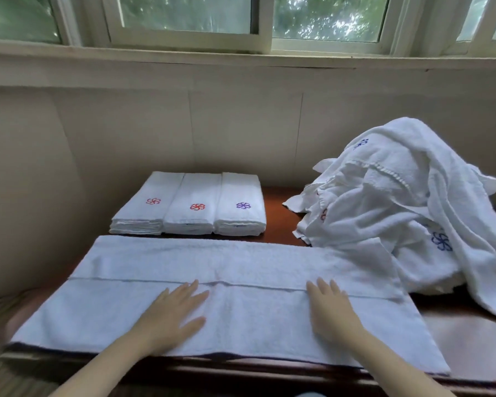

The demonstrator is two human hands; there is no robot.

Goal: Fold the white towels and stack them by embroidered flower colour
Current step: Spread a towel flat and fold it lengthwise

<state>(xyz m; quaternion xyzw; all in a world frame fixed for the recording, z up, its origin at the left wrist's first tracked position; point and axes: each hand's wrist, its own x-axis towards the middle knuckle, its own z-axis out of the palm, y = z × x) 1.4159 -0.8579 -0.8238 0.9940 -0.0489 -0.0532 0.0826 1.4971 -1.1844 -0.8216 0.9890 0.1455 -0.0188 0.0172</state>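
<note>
White terry towel [241, 310] lies folded lengthwise across lower frame, seam showing; your left hand [172, 313] and right hand [331, 308] press flat on it, fingers straight.

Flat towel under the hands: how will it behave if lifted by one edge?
Probably floppy: the towel lies limp and flat, and the heap beside it drapes in folds. Pushing may bunch it rather than slide it, given the rough nap.

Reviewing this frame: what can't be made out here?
Head view only.
Flower colour of the flat white towel under the left hand and right hand: no embroidery faces up.
Number of towels in the crumpled white pile: folds overlap, right edge cuts it.
Layers in the three folded white stacks: too small.
</note>
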